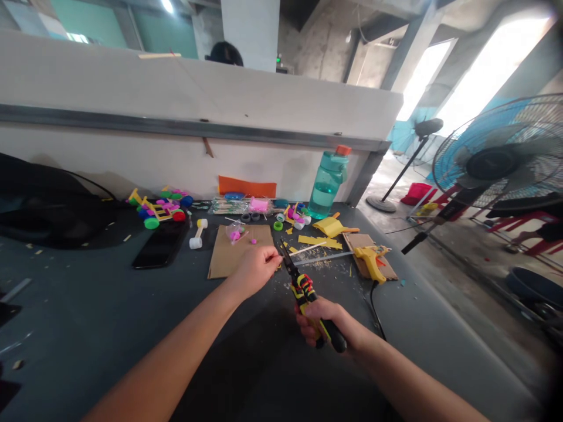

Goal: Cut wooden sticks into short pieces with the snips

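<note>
My right hand is wrapped round the yellow-and-black handles of a pair of pliers. Their dark, narrow jaws point up and away from me. Close to those jaws, my left hand is closed in a pinch; whatever lies between its fingertips is too small to make out. Partly behind the left hand lies a cardboard sheet with a small pink piece and a small clear bag of pink parts on it. Just beyond the pliers are a thin white stick and yellow strips.
A yellow glue gun rests on cardboard at right, its cord trailing forward. A teal bottle stands by the partition. Left are a black phone, colourful wheeled toy parts and a black bag. A fan stands beyond the table's right edge.
</note>
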`<act>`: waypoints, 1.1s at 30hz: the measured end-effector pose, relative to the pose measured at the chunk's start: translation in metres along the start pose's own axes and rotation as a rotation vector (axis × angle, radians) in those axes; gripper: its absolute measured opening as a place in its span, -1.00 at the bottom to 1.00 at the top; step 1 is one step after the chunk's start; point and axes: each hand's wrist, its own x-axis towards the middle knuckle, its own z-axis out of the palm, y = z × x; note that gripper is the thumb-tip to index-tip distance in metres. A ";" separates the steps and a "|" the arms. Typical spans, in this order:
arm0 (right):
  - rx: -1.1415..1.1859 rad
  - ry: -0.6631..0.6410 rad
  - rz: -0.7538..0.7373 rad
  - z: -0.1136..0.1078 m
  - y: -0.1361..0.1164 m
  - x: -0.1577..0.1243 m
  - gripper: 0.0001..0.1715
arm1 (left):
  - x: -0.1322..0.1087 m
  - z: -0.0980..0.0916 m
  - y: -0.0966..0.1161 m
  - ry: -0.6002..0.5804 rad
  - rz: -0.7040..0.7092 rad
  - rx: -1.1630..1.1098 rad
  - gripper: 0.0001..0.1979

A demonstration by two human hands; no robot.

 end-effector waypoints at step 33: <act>0.027 -0.085 0.042 -0.006 -0.003 0.001 -0.57 | -0.003 -0.002 0.002 0.046 0.054 0.135 -0.76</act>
